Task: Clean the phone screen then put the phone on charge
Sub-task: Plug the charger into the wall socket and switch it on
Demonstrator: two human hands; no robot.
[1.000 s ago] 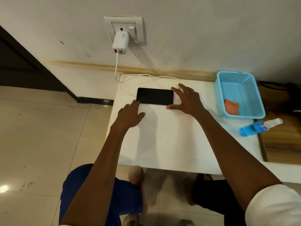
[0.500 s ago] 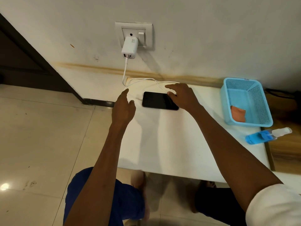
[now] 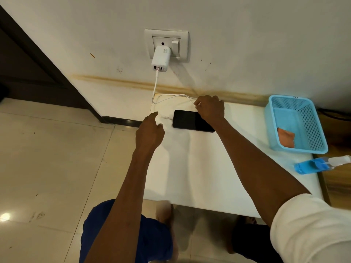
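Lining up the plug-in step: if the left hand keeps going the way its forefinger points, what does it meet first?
Probably the white charging cable looping off the table's back left corner, then the wall. The left hand points up and away, left of the phone. Depth is hard to judge.

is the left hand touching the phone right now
Apart. The head view shows bare white table between the left hand and the phone's left end, where the cable plug lies.
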